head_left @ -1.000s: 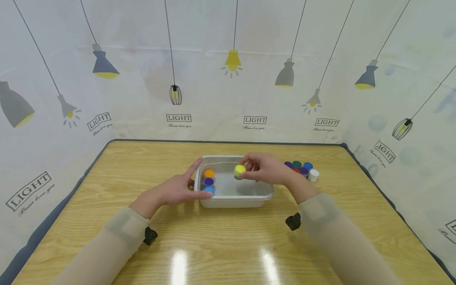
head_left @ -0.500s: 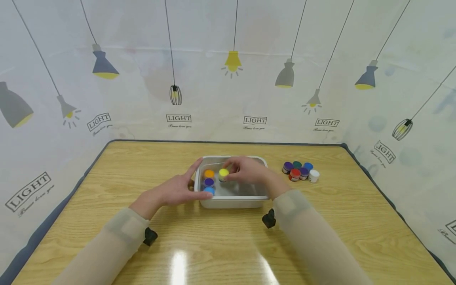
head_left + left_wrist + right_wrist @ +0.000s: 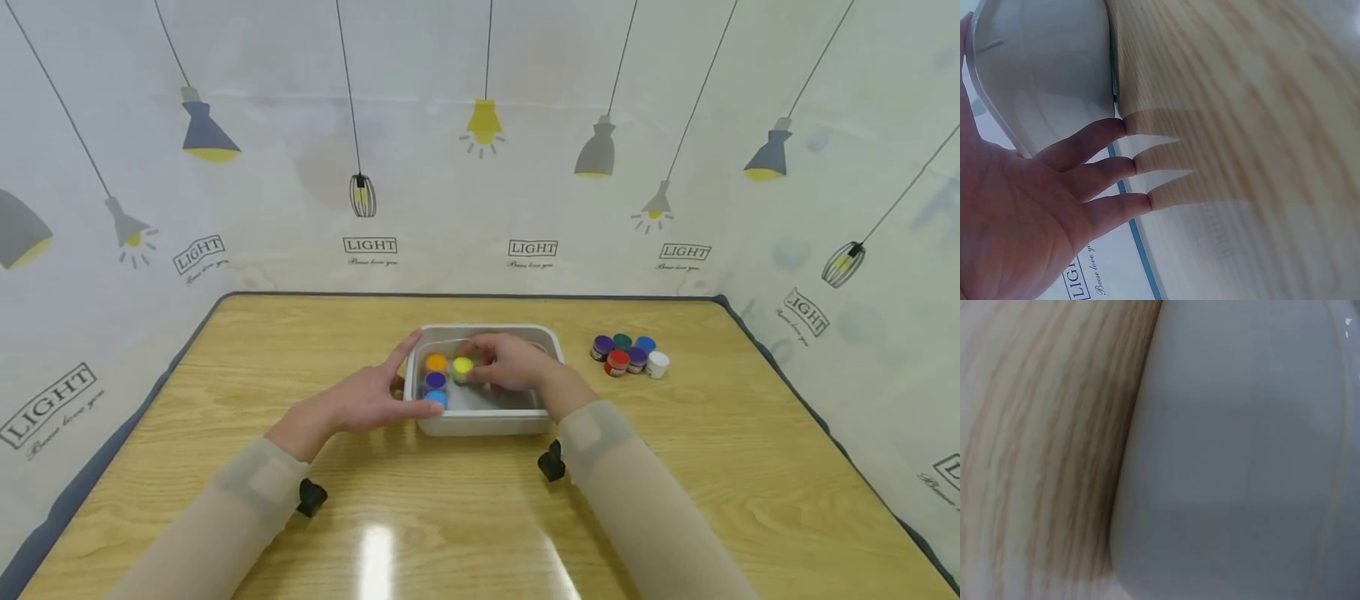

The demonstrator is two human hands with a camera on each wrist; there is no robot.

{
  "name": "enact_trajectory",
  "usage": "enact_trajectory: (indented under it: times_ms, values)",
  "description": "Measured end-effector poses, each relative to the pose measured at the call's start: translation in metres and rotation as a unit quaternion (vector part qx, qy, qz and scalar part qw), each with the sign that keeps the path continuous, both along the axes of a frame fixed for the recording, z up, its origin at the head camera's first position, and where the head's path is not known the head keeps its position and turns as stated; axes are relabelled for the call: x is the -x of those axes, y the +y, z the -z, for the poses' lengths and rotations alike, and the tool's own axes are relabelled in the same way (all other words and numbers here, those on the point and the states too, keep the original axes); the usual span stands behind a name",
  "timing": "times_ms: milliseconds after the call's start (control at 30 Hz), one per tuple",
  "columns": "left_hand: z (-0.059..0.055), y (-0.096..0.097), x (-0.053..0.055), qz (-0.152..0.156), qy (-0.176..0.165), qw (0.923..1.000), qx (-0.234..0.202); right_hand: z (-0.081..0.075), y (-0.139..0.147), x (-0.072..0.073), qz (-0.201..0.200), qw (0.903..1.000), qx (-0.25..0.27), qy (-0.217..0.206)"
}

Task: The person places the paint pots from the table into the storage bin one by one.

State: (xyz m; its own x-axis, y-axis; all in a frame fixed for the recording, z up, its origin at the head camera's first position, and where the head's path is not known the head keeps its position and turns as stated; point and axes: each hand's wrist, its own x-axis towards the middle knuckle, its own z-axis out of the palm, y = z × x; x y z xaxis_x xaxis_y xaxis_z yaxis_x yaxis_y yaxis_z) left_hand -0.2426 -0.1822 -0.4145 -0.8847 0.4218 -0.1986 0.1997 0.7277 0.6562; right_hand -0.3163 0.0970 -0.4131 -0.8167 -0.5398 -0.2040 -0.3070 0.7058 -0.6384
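Observation:
A whitish rectangular tub (image 3: 483,425) stands on the table. Along its left end, three small paint jars sit in a row: orange (image 3: 436,362), purple (image 3: 435,382) and light blue (image 3: 435,400). My right hand (image 3: 510,364) reaches into the tub and pinches a yellow-lidded paint jar (image 3: 462,369), right beside the orange one. Spread around the tub's left end is my left hand (image 3: 360,397), its thumb over the near corner by the light blue jar. In the left wrist view its other fingers (image 3: 1104,172) extend down to the wood beside the tub wall.
To the right of the tub, several more paint jars stand in a cluster: red (image 3: 617,362), white (image 3: 657,364), purple, green and blue. The wooden table (image 3: 450,508) has a dark edge strip, with a lamp-printed cloth (image 3: 420,150) behind it and at both sides.
My right hand has moved left and down into the tub with the yellow-lidded paint jar, bringing it beside the orange one. My left hand keeps its place at the tub's end.

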Motion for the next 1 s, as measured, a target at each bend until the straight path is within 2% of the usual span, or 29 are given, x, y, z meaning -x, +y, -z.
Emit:
enact_trajectory:
  times_ms: [333,833,1000]
  values:
    - [-0.004,-0.0015,0.0003,0.002,-0.003,1.0,0.001,-0.0016,-0.0017,-0.0015,0.0,0.9999,0.012,0.002]
    - [-0.0019,-0.0011,0.0016,0.001,-0.006,1.0,0.007,-0.0031,-0.0025,-0.0028,0.011,0.9997,0.015,-0.014]
    - [-0.0017,-0.0008,0.0011,-0.001,-0.009,0.9999,0.007,-0.0041,-0.0014,-0.0035,0.002,0.9995,0.032,-0.001]
